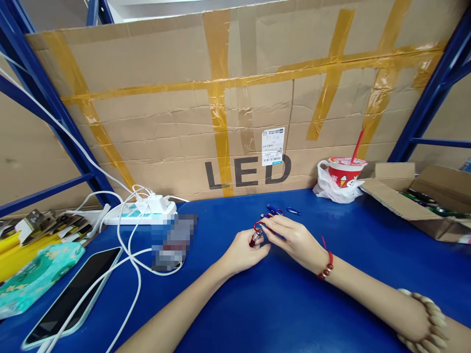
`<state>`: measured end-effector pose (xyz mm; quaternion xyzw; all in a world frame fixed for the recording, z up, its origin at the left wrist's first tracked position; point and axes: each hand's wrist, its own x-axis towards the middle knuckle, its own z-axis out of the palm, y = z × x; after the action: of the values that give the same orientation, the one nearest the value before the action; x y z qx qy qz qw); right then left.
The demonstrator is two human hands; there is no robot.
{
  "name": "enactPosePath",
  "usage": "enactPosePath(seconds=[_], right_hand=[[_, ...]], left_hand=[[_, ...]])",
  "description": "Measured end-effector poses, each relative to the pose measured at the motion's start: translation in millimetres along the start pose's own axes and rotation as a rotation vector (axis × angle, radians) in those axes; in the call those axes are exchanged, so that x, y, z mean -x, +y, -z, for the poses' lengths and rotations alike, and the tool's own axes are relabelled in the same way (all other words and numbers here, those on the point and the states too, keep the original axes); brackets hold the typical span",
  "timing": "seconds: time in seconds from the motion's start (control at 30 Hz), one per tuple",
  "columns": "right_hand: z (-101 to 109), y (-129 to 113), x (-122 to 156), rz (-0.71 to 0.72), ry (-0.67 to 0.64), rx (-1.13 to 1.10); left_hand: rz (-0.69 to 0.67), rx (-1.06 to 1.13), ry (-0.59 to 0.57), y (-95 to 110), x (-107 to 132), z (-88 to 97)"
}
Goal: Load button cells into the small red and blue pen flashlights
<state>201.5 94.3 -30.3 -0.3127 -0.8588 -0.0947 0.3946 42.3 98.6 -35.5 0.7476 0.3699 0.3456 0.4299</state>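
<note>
My left hand (241, 252) is closed around a small dark red and silver cylinder (254, 239), which looks like a mini flashlight and stands tilted in the fingers. A thin red cord (258, 223) loops from its upper end. My right hand (292, 240) meets the left from the right side, its fingertips closed at the cord; the exact grip is partly hidden. Just beyond the fingers lie small blue pieces (273, 211), partly covered by my right hand. A blue carabiner clip (293, 211) lies a little to their right.
On the left are a phone (73, 299), white cables, a power strip (140, 212) and a teal packet (40, 274). A red cup (345, 172) in a plastic bag and an open cardboard box (423, 211) stand at the right. Taped cardboard (165, 127) backs the blue table (235, 314).
</note>
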Motion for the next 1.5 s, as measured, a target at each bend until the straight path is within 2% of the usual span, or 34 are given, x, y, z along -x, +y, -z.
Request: enactPosePath(seconds=[0.37,0.57,0.7,0.83,1.0,1.23,1.37,1.5], right_hand=[[-0.6,1.0,-1.1,-0.019,-0.003,-0.039],[-1.8,5.3,-1.5,-0.132,-0.088,-0.135],[-2.8,15.3,0.7,-0.165,-0.185,-0.17],[-3.8,25.1,5.6,-0.228,-0.298,-0.123],[1.1,27.2,5.6,-0.341,-0.458,-0.082],[8.7,25.9,0.3,-0.37,-0.502,-0.022],[10.6,25.4,-0.1,-0.369,-0.519,-0.005],[14.3,25.4,-1.4,-0.358,-0.508,-0.014]], left_hand=[[0.005,0.063,-0.001,-2.0,-0.9,2.6],[0.005,0.104,0.088,-0.8,0.9,4.0],[0.048,0.151,0.103,-0.5,1.5,5.2],[0.064,-0.032,0.191,-2.8,0.2,5.4],[0.099,-0.462,0.257,-6.5,2.4,10.9],[0.316,-0.996,0.351,-5.6,7.4,31.5],[0.403,-1.172,0.37,-5.3,7.8,36.8],[0.462,-1.251,0.414,-8.3,10.0,43.2]])
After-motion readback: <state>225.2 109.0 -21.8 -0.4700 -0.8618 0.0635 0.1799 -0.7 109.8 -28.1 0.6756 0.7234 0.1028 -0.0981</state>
